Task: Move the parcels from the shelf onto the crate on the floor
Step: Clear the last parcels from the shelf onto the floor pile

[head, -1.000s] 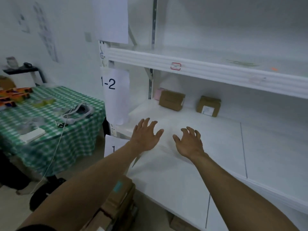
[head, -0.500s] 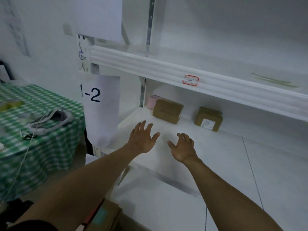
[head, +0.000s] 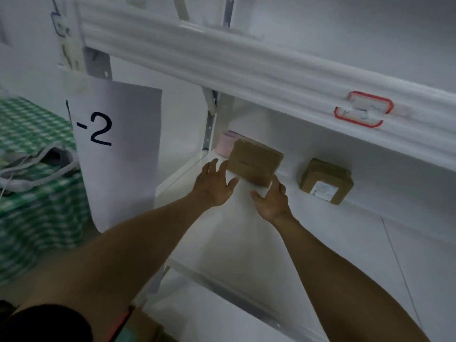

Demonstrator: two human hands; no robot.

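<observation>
A brown cardboard parcel lies at the back left of the white shelf. My left hand is open with its fingertips at the parcel's left edge. My right hand is open just below the parcel's right front corner, fingers touching or nearly touching it. A second, smaller brown parcel with a white label rests further right against the back wall. A pink packet is half hidden behind the first parcel. The crate is out of view.
The upper shelf's white beam hangs low above my hands. A paper sign marked "-2" hangs on the left post. A green checked table stands left. Cardboard boxes sit below the shelf.
Both hands have reached deeper into the shelf and now flank the left brown parcel. My head has moved closer, so the shelf fills the view.
</observation>
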